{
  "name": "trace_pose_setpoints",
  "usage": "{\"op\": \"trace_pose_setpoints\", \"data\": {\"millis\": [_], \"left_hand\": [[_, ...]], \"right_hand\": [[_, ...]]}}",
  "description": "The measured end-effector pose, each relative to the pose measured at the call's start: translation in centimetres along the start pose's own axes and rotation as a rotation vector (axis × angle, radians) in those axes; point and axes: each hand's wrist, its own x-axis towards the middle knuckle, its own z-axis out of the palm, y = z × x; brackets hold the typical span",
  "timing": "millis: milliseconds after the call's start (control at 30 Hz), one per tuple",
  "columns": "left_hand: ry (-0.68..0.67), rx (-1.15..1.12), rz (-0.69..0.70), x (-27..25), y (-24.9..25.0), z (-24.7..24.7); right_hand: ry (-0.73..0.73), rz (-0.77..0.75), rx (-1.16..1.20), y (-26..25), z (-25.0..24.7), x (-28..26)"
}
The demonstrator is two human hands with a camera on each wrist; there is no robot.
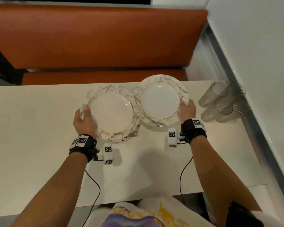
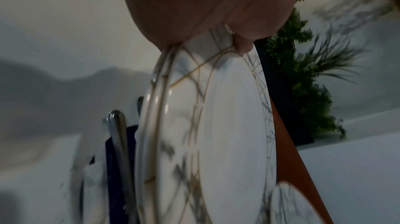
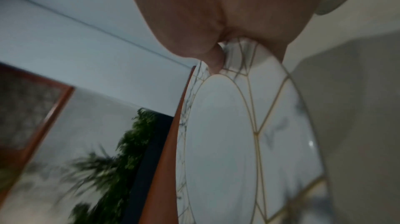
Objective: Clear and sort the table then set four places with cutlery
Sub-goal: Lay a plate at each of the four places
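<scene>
Black wrist straps (image 1: pixel 82 149) carry white coded-tag camera blocks (image 1: pixel 108 155) trailing thin black cables (image 1: pixel 95 182).

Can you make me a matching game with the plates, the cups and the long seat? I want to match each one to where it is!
Things:
1. plate on the left
2. plate on the right
3. clear cups
4. orange bench

Places:
a. behind the table, on its far side
b. gripped at its rim by the right hand
c. bunched on the table by the wall
d. gripped at its rim by the left hand

Pairs: 1-d, 2-b, 3-c, 4-a
</scene>
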Motion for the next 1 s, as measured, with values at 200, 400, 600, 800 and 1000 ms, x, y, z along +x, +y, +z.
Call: {"op": "trace_pose_setpoints", "data": {"millis": [200,400,600,800,1000], "left_hand": [[0.186,-0.010,0.106,1.3,0.2,-1.8],[0.274,-0.121,0.107,1.2,-0.8,-1.6],[0.270,-0.199,0.052,0.5,-1.9,-0.4],[0.209,-0.175,0.001,-0.3,-2.4,0.4],[0.198,-0.153,-0.002,-2.0,-1.8,1.5]], "right_hand": [[-0.029,0.192,-0.087,3.3,0.5,3.8],[-0.072,0.208,-0.171,4.9,1.6,5.6],[-0.044,0.150,-0.451,4.3,2.5,6.9],[-0.001,0.117,-0.413,4.2,3.9,8.5],[-0.017,0.097,-0.441,2.9,4.7,9.2]]}}
